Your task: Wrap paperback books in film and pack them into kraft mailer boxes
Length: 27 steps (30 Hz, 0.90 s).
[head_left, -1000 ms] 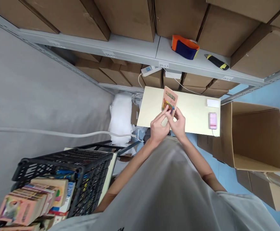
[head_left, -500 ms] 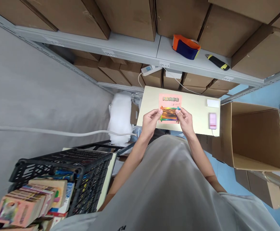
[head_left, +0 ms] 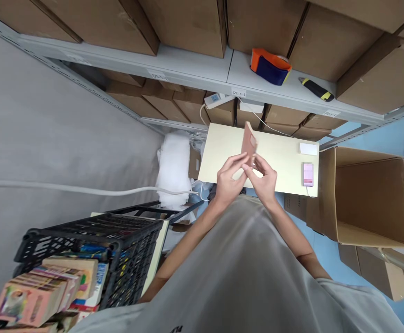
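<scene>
- The pink book [head_left: 248,141] is between the two hands, its lower end at their fingertips and the rest standing out beyond them, toward the shelf [head_left: 188,65].
- The left hand [head_left: 229,180] has its fingers on the book's left face, close to the lower end, closed against it.
- The right hand [head_left: 263,180] grips the same end from the right — its thumb and fingers are at the lower edge, and the thumb comes close to the left hand's fingers.
- So the hands are together at the fingertips, both clamped on the book, with the palms apart; whether the thumbs touch each other, I cannot tell.
- The book is turned nearly edge-on and leans a little, in front of the pale table [head_left: 219,145] as seen from the head — well left of the phone [head_left: 308,174] and the white box [head_left: 308,149].
- Its right side is blurred, so I cannot tell how its pages lie.
- More books [head_left: 32,298] are in the black crate [head_left: 134,263], well apart from the left hand.
</scene>
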Motion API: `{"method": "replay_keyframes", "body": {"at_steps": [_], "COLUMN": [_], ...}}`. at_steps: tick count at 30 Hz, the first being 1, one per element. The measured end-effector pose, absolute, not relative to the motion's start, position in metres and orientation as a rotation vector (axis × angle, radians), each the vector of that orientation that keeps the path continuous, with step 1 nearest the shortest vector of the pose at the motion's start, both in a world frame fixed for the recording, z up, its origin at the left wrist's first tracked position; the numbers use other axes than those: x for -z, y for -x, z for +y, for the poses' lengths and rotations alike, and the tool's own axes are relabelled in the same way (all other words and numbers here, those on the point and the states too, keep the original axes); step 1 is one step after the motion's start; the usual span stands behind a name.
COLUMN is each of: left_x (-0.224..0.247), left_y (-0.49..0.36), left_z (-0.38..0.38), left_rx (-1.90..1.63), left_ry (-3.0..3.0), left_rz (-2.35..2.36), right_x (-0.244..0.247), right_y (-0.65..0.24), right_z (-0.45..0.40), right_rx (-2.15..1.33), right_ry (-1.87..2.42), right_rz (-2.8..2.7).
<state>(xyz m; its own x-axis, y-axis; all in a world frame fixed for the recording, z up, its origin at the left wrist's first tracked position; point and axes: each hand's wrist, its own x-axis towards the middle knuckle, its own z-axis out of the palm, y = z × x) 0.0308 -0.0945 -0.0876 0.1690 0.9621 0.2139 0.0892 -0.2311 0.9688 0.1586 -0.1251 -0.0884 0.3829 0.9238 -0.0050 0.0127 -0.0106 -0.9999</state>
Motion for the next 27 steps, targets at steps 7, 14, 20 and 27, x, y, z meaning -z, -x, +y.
{"method": "replay_keyframes", "body": {"at_steps": [7, 14, 20, 27], "left_x": [0.104, 0.114, 0.104, 0.087], "left_y": [-0.010, -0.002, -0.013, -0.031], "left_z": [-0.075, -0.064, -0.071, -0.091], "left_rx": [-1.153, -1.101, -1.298, -1.328], "left_ry": [-1.344, -1.015, -1.072, -1.454], "left_rz": [1.193, 1.137, 1.219, 1.216], "right_x": [0.091, 0.102, 0.094, 0.081], "right_y": [-0.187, -0.193, -0.180, -0.153], "right_z": [-0.120, -0.116, -0.116, -0.121], "right_rx": [-1.043, -1.025, -0.835, -1.014], "right_ry": [1.356, 1.374, 1.409, 1.329], "right_rz": [-0.799, -0.809, -0.868, -0.851]}}
